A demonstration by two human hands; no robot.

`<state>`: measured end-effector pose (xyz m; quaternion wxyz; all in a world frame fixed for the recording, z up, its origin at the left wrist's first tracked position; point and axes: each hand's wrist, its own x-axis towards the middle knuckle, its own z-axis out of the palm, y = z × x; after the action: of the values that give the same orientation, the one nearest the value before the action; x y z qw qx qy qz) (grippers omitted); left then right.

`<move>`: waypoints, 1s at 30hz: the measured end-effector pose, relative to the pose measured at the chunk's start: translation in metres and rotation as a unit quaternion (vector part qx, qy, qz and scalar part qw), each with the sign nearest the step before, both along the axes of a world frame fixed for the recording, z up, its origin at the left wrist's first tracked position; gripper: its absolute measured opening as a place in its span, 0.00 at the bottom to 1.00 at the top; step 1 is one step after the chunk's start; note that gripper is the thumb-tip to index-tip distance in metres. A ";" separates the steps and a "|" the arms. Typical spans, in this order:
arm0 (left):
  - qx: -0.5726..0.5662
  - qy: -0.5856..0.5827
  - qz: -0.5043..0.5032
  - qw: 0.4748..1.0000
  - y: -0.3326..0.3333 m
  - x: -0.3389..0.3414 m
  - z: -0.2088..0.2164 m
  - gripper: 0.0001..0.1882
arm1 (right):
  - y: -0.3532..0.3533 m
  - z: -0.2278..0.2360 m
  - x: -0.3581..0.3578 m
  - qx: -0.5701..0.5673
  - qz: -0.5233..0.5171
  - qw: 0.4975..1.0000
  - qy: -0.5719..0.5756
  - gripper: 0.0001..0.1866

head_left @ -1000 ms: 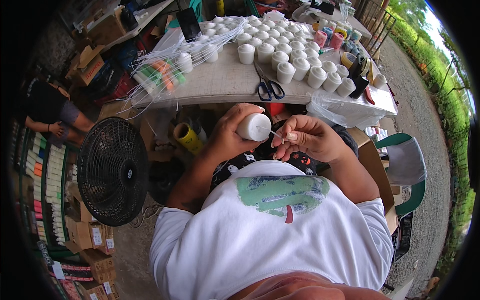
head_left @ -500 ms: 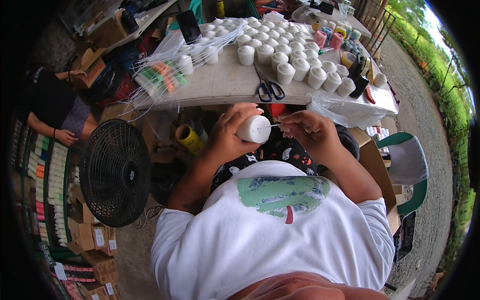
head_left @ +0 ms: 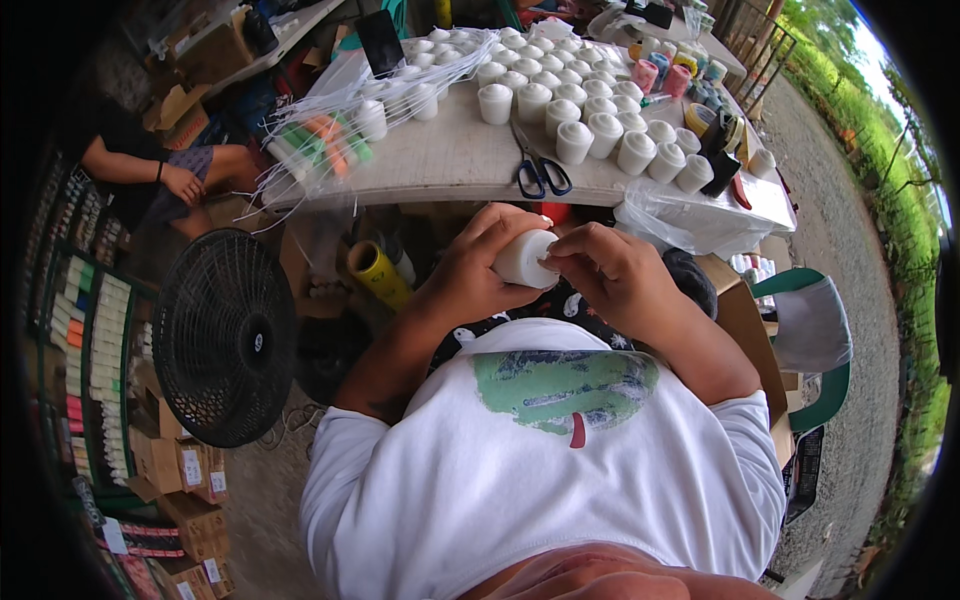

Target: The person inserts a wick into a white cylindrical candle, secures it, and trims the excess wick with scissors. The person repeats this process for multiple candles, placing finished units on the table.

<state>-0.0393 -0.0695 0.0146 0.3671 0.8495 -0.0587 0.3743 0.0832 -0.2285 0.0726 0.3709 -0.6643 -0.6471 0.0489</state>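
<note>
At the far left another person's hand (head_left: 183,183) rests on a knee beside racks of coloured spools (head_left: 85,350). A black floor fan (head_left: 225,337) stands on the ground next to them, and a yellow roll (head_left: 378,275) leans under the counter's edge.

The left hand (head_left: 478,262) is curled around a white spool (head_left: 524,260), fingers wrapped over its top and thumb underneath, so it is clamped on the spool's body. The spool is a short, plain white cylinder lying on its side, its round end face turned toward the right. It is held in the air in front of the person's chest, below the front edge of the counter (head_left: 450,165) and clear of it. The right hand (head_left: 608,275) comes in against that end face, with thumb and fingertips pinched together on the spool's rim; whether a thread lies between them is too small to tell.

On the counter above, blue-handled scissors (head_left: 537,172) lie near the front edge. Behind and right of them stand rows of white spools (head_left: 590,115) like the held one, upright and close-packed. A clear plastic bag (head_left: 685,215) hangs off the counter's right end, and a green chair (head_left: 815,340) stands beyond.
</note>
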 end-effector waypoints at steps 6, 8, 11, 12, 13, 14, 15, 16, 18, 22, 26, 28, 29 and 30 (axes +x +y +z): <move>-0.009 -0.002 0.003 1.000 0.000 -0.001 -0.001 0.33 | -0.002 -0.004 0.006 0.055 0.057 0.997 -0.005 0.10; -0.014 -0.003 0.000 1.000 0.000 -0.001 -0.002 0.33 | -0.002 -0.004 0.007 0.064 0.070 0.996 0.004 0.10; -0.018 -0.002 -0.002 1.000 -0.001 -0.002 -0.001 0.32 | -0.001 -0.003 0.012 0.089 0.087 0.992 -0.008 0.11; -0.019 -0.001 -0.002 1.000 -0.002 -0.002 0.001 0.32 | 0.000 -0.003 0.013 0.100 0.093 0.991 -0.016 0.11; -0.018 -0.002 -0.004 1.000 -0.003 -0.003 0.002 0.32 | 0.000 -0.003 0.013 0.105 0.094 0.990 -0.017 0.11; -0.017 -0.003 -0.005 1.000 -0.004 -0.003 0.003 0.32 | 0.000 -0.004 0.013 0.111 0.095 0.989 -0.017 0.12; -0.017 -0.004 -0.007 1.000 -0.004 -0.003 0.004 0.32 | 0.000 -0.004 0.013 0.116 0.097 0.988 -0.017 0.12; -0.017 -0.004 -0.007 1.000 -0.004 -0.003 0.003 0.32 | 0.000 -0.006 0.013 0.117 0.091 0.989 -0.028 0.12; -0.018 -0.003 -0.008 1.000 -0.004 -0.002 0.002 0.32 | 0.000 -0.008 0.013 0.118 0.078 0.989 -0.049 0.12; -0.017 -0.003 -0.007 1.000 -0.005 -0.002 0.002 0.32 | -0.001 -0.007 0.011 0.110 0.076 0.987 -0.093 0.13; -0.021 0.005 -0.003 1.000 -0.006 -0.003 0.003 0.31 | 0.000 -0.005 0.011 0.104 0.086 0.990 -0.046 0.13; -0.023 0.010 -0.002 1.000 -0.007 -0.003 0.004 0.31 | 0.001 -0.006 0.012 0.098 0.095 0.991 0.005 0.11; -0.024 0.011 -0.002 1.000 -0.007 -0.003 0.004 0.31 | 0.002 -0.005 0.013 0.092 0.100 0.990 0.028 0.11; -0.026 0.012 -0.001 1.000 -0.007 -0.003 0.004 0.31 | 0.002 -0.005 0.014 0.086 0.105 0.989 0.052 0.10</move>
<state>-0.0425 -0.0769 0.0184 0.3899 0.8442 -0.0459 0.3648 0.0968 -0.2267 0.0675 0.4527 -0.5545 -0.6951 0.0665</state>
